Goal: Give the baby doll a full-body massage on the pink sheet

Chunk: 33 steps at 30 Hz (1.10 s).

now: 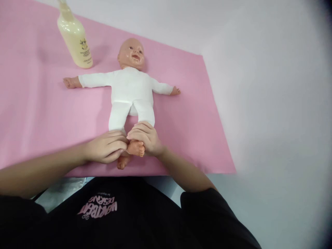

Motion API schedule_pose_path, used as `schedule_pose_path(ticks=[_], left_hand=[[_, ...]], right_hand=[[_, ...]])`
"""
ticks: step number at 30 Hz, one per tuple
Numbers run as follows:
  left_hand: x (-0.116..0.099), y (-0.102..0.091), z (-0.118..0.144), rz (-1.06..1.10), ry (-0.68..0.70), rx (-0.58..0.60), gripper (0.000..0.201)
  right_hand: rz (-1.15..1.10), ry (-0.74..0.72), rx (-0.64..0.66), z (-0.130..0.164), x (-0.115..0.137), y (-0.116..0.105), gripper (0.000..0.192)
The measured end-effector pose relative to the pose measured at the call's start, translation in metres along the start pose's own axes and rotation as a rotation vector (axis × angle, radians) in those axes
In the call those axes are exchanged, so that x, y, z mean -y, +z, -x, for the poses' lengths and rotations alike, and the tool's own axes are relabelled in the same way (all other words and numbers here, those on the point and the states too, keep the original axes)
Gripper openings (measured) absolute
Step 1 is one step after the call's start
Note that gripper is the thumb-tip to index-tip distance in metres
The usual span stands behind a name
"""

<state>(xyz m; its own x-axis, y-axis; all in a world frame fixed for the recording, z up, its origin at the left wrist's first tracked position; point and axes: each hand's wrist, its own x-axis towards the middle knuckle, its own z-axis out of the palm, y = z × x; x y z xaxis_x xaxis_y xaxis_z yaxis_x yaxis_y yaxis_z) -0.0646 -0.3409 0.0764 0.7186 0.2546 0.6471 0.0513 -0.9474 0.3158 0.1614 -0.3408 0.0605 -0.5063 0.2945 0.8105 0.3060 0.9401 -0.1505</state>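
A baby doll in a white suit lies on its back on a pink mat, arms spread, head pointing away from me. My left hand wraps the doll's lower leg on my left, its bare foot sticking out below my fingers. My right hand grips the other ankle, with that foot lifted between my two hands. Both hands touch each other at the doll's feet.
A cream-coloured lotion bottle stands on the mat at the far left, above the doll's arm. The mat lies on a pale grey surface that stretches to the right. My black shirt fills the bottom.
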Motion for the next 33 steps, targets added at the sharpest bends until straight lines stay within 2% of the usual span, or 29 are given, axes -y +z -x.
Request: schedule_pose_path(ticks=[5, 16, 21, 23, 27, 33], left_hand=[[-0.0001, 0.0, -0.0008, 0.028, -0.028, -0.022, 0.012], [-0.0001, -0.0006, 0.0, 0.05, -0.045, -0.011, 0.011], [-0.0003, -0.0004, -0.0011, 0.068, -0.04, -0.001, 0.011], [-0.0001, -0.0001, -0.0014, 0.072, -0.039, 0.0, 0.011], [-0.0004, -0.0002, -0.0015, 0.073, -0.043, 0.014, 0.011], [-0.0019, -0.0013, -0.0022, 0.083, -0.043, 0.03, 0.013]], right_hand=[[-0.028, -0.019, -0.051, -0.0052, 0.0017, -0.0006, 0.018], [0.025, -0.022, -0.012, 0.0016, 0.0004, 0.001, 0.02], [0.037, -0.026, 0.05, 0.0045, -0.0006, 0.0017, 0.021], [0.029, -0.012, 0.009, 0.0025, 0.0001, 0.0017, 0.017], [-0.002, -0.033, -0.074, -0.0036, 0.0019, 0.0017, 0.034], [-0.01, -0.049, -0.04, -0.0018, 0.0005, 0.0007, 0.047]])
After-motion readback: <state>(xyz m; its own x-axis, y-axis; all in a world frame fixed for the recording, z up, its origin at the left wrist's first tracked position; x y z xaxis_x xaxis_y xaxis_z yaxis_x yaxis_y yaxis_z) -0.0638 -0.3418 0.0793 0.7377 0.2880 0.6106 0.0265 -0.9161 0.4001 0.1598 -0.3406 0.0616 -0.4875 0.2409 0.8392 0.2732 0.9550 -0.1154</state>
